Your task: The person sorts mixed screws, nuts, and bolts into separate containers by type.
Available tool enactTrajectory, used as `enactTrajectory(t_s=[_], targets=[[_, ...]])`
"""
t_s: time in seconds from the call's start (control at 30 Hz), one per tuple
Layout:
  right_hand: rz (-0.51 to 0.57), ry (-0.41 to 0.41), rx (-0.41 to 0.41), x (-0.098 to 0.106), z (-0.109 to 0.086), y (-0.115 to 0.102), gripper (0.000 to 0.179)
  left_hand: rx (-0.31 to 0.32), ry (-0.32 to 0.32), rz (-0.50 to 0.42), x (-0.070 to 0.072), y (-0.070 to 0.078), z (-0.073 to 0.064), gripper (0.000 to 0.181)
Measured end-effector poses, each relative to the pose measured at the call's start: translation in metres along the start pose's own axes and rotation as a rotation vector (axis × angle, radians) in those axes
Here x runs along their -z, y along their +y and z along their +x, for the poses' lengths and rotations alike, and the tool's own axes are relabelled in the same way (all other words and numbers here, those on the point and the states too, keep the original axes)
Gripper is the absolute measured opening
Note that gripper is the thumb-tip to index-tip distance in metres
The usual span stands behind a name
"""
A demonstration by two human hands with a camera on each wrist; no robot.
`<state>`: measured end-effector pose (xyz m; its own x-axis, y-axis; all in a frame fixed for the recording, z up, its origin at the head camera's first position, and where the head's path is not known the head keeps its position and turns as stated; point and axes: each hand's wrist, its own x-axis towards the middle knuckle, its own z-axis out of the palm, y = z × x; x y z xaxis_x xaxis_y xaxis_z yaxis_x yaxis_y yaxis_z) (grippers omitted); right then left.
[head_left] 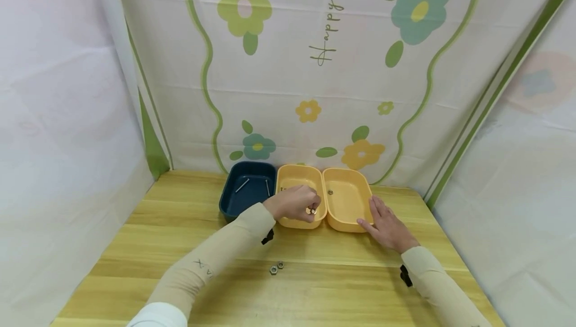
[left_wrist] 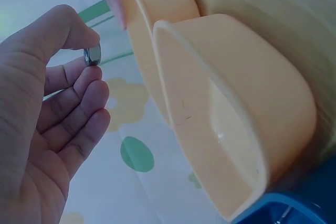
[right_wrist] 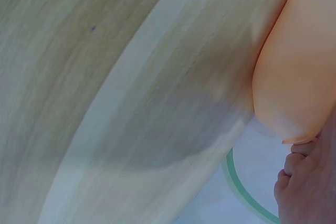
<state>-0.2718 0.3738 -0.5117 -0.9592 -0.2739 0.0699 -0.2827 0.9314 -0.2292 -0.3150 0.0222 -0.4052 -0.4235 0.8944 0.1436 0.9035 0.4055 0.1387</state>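
My left hand (head_left: pixel 293 203) pinches a metal hex nut (left_wrist: pixel 93 55) between thumb and index finger, above the middle yellow bin (head_left: pixel 300 171). In the left wrist view, its other fingers curl loosely below the nut. Small dark pieces (head_left: pixel 283 189) lie in that bin, partly behind the hand. My right hand (head_left: pixel 390 226) grips the near right corner of the right yellow bin (head_left: pixel 348 204), thumb at the front rim and fingers along the side. One nut (head_left: pixel 330 192) lies inside it. In the right wrist view, the right fingers (right_wrist: pixel 298 161) bend at the bin's edge.
A dark blue bin (head_left: pixel 247 201) adjoins the yellow bins on the left, holding two metal rods, one slanted (head_left: pixel 242 185) and one steeper (head_left: pixel 267 188). Two nuts (head_left: pixel 274 270) lie close together on the wooden table (head_left: pixel 342 287). A flowered cloth (head_left: pixel 270 77) hangs behind the bins.
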Motion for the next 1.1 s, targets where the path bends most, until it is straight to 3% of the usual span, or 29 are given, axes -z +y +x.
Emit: enactTrajectory(t_s=[0.27,0.7,0.93,1.1], targets=[[0.01,0.007,0.003,-0.001,0.0,0.0,0.094,0.036,0.05,-0.002,-0.007,-0.006,0.021,0.018],[0.002,0.019,0.006,0.003,-0.002,-0.003,0.093,0.1,0.064,-0.029,-0.018,-0.011,0.049,0.024],[-0.001,0.015,-0.003,0.002,-0.002,-0.003,0.094,0.137,0.085,-0.013,-0.032,-0.017,0.059,0.026],[-0.014,0.012,-0.006,0.001,-0.002,-0.002,0.094,0.163,0.085,-0.013,-0.038,-0.014,0.062,0.018]])
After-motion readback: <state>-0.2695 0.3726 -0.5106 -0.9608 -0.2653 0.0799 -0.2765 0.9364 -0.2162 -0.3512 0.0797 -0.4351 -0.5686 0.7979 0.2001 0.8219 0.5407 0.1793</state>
